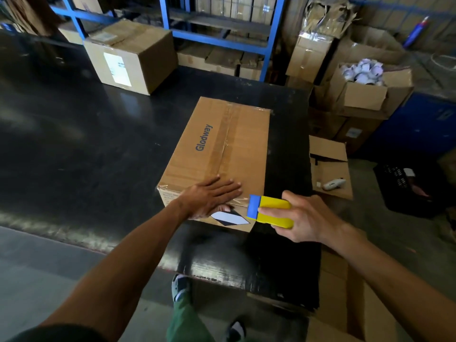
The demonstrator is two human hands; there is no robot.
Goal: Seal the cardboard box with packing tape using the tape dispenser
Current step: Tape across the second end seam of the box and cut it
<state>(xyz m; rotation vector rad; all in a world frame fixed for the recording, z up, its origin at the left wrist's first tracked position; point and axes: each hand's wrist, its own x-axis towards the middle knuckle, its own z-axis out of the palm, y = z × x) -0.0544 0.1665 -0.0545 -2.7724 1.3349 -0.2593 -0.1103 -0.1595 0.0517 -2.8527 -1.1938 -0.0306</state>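
In front of me is a black table (74, 144). On its far side stands a closed carton (130, 55) with a white label. Behind it I see a blue shelf frame (222, 43). At my right an open box (365, 87) holds white rolls, and lower down a flat cardboard piece (330, 166) carries a small white tool (334, 184).

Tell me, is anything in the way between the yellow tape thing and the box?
Nothing visible is. The tape dispenser, held in the right hand, sits just off the cardboard box's near corner, with only a stretch of tape between. The left hand lies flat beside that spot.
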